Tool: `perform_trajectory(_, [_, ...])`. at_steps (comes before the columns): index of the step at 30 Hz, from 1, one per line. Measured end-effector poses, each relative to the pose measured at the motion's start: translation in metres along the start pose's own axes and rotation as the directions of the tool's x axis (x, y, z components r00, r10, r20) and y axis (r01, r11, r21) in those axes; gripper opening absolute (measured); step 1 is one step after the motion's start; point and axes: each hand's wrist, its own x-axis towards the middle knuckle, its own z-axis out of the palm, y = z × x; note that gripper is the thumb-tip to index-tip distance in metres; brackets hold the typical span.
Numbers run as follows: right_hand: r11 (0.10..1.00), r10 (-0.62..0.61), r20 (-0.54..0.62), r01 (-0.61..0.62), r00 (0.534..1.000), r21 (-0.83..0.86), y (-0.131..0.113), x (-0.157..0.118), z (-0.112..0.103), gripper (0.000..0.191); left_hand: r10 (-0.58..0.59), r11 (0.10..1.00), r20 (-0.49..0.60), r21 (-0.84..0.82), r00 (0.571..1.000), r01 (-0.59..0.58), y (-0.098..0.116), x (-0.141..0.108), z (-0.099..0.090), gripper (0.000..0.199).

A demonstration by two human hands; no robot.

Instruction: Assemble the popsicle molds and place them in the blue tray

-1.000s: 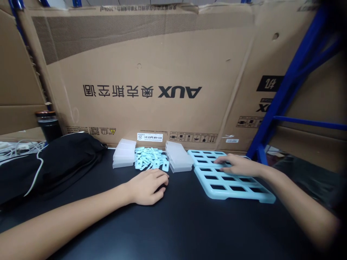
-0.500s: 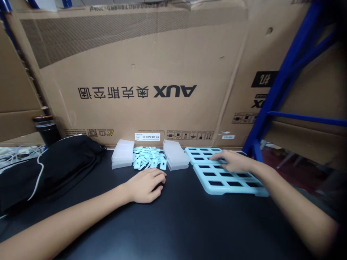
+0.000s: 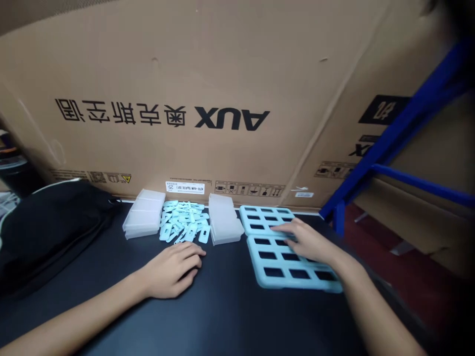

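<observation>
Right hand, fingers loosely spread and gripping nothing visible, lies over two pale-blue grid frames, right of the tag pile; a light, level touch should avoid shifting them. Left hand, relaxed and half-uncurled, rests before the pile. The frames are flat, round-cornered, with rectangular openings.

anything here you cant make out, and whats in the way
All in the head view:
Palm of the left hand: hidden by the hand's own back.
Some openings of the nearer blue frame: covered by the right hand and forearm.
Count of the small blue pieces: they overlap.
Left side of the dark container: cut off by the picture edge.
Finest print on the cardboard box: too small.
</observation>
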Motion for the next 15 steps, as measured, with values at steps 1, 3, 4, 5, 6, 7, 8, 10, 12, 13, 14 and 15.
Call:
perform_trajectory(1, [1.000,-0.008,0.005,0.008,1.000,0.018,0.001,0.000,0.000,0.050,-0.001,1.000,-0.008,-0.006,1.000,0.001,0.000,0.000,0.000,0.015])
perform_trajectory(3, [0.998,-0.016,0.011,0.015,1.000,0.060,0.003,-0.001,0.000,0.050,0.002,1.000,-0.024,-0.001,1.000,-0.002,0.000,0.001,0.001,0.014])
perform_trajectory(4, [0.997,-0.018,0.013,0.017,1.000,0.075,0.005,-0.001,0.000,0.049,0.005,1.000,-0.031,0.006,1.000,-0.005,0.000,0.001,0.002,0.014])
perform_trajectory(5, [0.996,-0.022,0.014,0.021,1.000,0.081,0.006,-0.001,0.001,0.049,0.007,1.000,-0.033,0.016,0.999,-0.007,0.000,0.001,0.002,0.014])
perform_trajectory(6, [0.996,-0.027,0.012,0.025,1.000,0.082,0.007,-0.001,0.001,0.050,0.011,1.000,-0.035,0.025,0.999,-0.010,0.000,0.001,0.003,0.014])
perform_trajectory(7, [0.996,-0.031,0.008,0.030,0.999,0.082,0.008,-0.001,0.002,0.050,0.012,0.999,-0.035,0.033,0.999,-0.011,0.000,0.000,0.003,0.014])
perform_trajectory(8, [0.996,-0.034,-0.001,0.033,0.999,0.082,0.009,-0.001,0.002,0.050,0.014,0.999,-0.033,0.038,0.999,-0.013,0.000,0.000,0.003,0.013])
perform_trajectory(10, [0.996,-0.024,-0.036,0.027,0.999,0.091,0.012,0.000,0.004,0.048,0.019,0.999,-0.025,0.046,0.999,-0.018,0.000,-0.001,0.002,0.012])
perform_trajectory(12, [0.995,0.008,-0.106,0.002,0.994,0.100,0.016,0.001,0.007,0.042,0.026,0.998,-0.013,0.059,1.000,-0.025,0.000,-0.003,0.001,0.011])
perform_trajectory(13, [0.995,0.032,-0.150,-0.017,0.988,0.097,0.018,0.002,0.009,0.039,0.030,0.997,-0.004,0.067,1.000,-0.029,0.000,-0.004,0.001,0.011])
perform_trajectory(14, [0.995,0.055,-0.192,-0.039,0.980,0.087,0.021,0.003,0.011,0.036,0.022,0.997,0.004,0.070,1.000,-0.023,0.000,-0.005,0.002,0.011])
perform_trajectory(15, [0.995,0.077,-0.228,-0.062,0.971,0.073,0.024,0.003,0.014,0.034,0.018,0.998,0.007,0.068,1.000,-0.018,-0.001,-0.006,0.004,0.011])
